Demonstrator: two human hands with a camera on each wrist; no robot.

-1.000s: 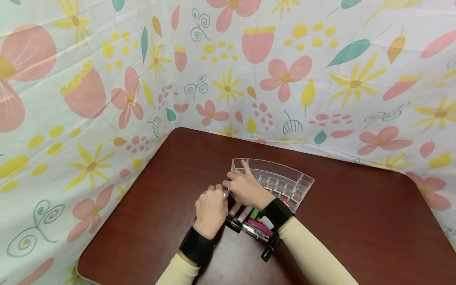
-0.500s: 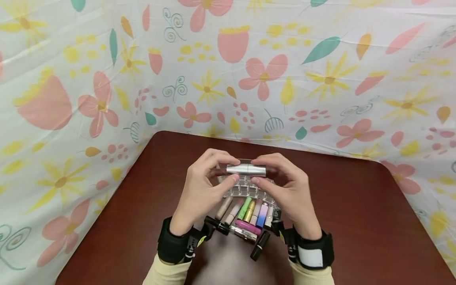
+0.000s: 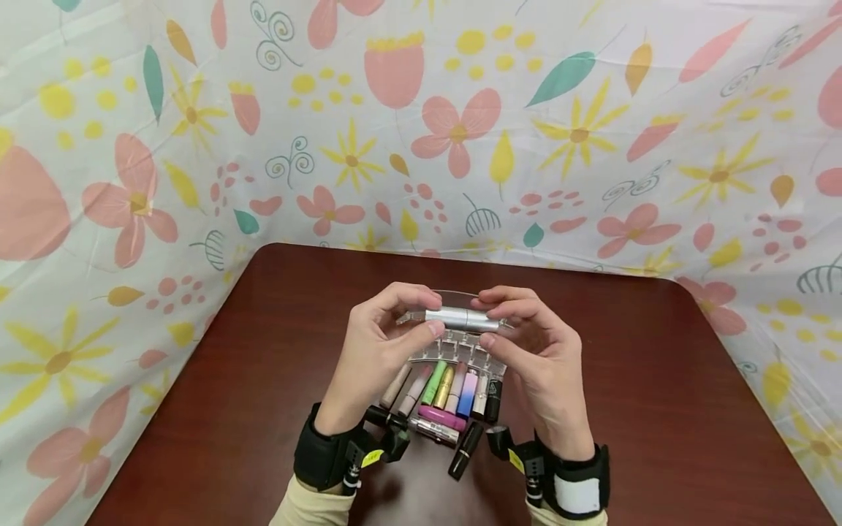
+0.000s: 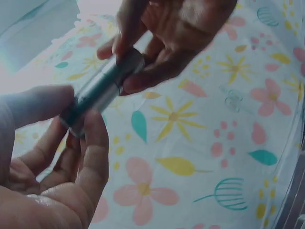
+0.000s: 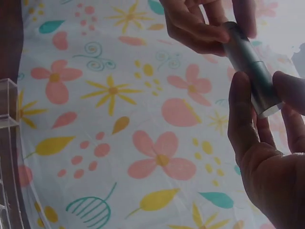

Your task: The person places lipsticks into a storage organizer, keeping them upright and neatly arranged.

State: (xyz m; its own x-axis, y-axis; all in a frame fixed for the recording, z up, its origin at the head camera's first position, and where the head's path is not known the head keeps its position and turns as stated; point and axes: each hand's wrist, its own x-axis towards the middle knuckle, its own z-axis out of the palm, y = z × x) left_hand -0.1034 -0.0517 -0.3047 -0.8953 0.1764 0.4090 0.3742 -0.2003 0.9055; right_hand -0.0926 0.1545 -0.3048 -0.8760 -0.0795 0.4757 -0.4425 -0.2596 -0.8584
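Note:
A silver lipstick tube [image 3: 463, 318] is held level in front of me, above the clear lipstick organizer [image 3: 454, 359]. My left hand [image 3: 376, 347] pinches its left end between thumb and fingers. At the other end, my right hand [image 3: 551, 365] grips it with the thumb below and fingers above. A seam shows around the middle of the tube [image 4: 97, 90] in the left wrist view, its two halves joined. The right wrist view shows the same tube [image 5: 252, 69] slanted between both hands. The hands and tube hide part of the organizer.
Several lipsticks lie on the table in front of the organizer, among them a green one [image 3: 435, 383], a gold one [image 3: 444, 387] and a magenta one [image 3: 442, 418]. A black tube [image 3: 465, 451] lies nearest me. A floral curtain [image 3: 454, 131] hangs behind the brown table [image 3: 658, 380].
Both hands have come up and apart from the near-left side of the organizer, now holding the lipstick tube between them. Over the last half second the right fingers shifted slightly on the tube.

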